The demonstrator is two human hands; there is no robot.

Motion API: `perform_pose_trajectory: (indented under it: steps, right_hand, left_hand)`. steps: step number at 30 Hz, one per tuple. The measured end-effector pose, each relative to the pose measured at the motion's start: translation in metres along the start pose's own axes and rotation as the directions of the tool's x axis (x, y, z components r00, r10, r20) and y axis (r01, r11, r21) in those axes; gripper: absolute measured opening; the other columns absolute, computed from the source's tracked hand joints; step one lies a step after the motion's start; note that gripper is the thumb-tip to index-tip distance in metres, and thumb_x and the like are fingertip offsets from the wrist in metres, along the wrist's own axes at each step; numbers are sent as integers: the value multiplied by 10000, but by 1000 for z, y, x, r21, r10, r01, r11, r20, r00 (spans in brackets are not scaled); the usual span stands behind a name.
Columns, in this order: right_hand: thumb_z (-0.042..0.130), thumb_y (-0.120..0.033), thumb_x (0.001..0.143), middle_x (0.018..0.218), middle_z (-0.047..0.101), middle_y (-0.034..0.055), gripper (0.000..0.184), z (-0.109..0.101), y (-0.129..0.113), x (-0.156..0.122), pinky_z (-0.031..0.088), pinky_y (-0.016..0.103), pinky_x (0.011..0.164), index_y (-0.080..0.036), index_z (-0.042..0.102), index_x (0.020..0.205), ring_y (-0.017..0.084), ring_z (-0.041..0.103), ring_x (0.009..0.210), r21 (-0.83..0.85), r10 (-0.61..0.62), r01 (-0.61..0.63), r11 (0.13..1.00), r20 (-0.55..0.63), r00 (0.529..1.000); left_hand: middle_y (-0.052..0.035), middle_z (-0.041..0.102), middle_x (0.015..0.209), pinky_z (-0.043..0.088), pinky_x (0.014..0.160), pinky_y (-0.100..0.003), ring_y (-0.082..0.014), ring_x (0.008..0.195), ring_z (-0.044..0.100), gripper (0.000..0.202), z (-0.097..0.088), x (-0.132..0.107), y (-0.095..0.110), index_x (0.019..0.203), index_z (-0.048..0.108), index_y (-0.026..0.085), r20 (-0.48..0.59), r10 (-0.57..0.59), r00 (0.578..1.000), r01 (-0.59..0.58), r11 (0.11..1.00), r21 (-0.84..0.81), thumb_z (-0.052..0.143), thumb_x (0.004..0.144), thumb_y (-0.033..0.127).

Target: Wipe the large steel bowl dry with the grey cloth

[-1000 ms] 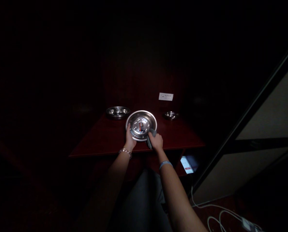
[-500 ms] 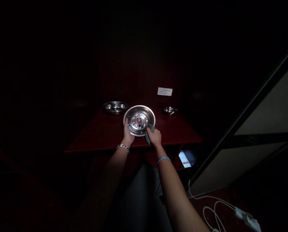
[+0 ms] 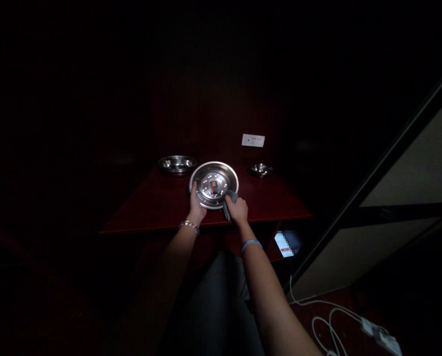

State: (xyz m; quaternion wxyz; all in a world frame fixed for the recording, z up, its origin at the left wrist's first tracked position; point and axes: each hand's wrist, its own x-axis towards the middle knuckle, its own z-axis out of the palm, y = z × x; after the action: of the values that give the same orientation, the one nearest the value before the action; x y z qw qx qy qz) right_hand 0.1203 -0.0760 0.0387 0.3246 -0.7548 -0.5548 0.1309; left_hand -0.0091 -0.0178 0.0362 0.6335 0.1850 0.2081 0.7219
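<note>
A shiny steel basin (image 3: 221, 173) with a small dark and orange label on its bottom is tilted toward me over the front of the table. My left hand (image 3: 197, 206) grips its left rim, thumb inside and the other fingers hidden behind. In my right hand (image 3: 237, 209) is a grey cloth (image 3: 231, 197), pressed over the basin's lower right rim. The fingers of that hand are wrapped round the cloth.
On the dark red table (image 3: 139, 212), a wider steel basin (image 3: 176, 173) stands back left and a small steel bowl (image 3: 261, 171) back right. A wall socket (image 3: 253, 140) is behind. Below right are a lit screen (image 3: 283, 244) and a white power strip (image 3: 380, 337) with its cable.
</note>
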Motion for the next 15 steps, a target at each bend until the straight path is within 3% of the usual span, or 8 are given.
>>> perform_pose_trajectory:
  steps: [9, 15]
  right_hand:
    - [404, -603, 952, 1078, 745, 208, 625, 1, 2, 0, 513, 300, 884, -102, 753, 1086, 287, 709, 1043, 1, -19, 19, 1000, 1, 1000]
    - [400, -594, 956, 1081, 744, 205, 615, 2, 2, 1, 512, 306, 892, -105, 751, 1085, 290, 707, 1048, -10, -19, 19, 1000, 0, 1000]
  left_hand:
    - [-94, 749, 1056, 464, 1079, -379, -243, 1178, 631, 311, 2, -2, 2, 1089, 673, 160, -4, -15, 1000, 15, 1000, -5, 485, 953, 369]
    - [-93, 735, 1124, 475, 1068, -354, -234, 1184, 634, 314, 0, 2, -1, 1113, 672, 182, 2, 2, 1000, -2, 1000, -4, 519, 930, 386]
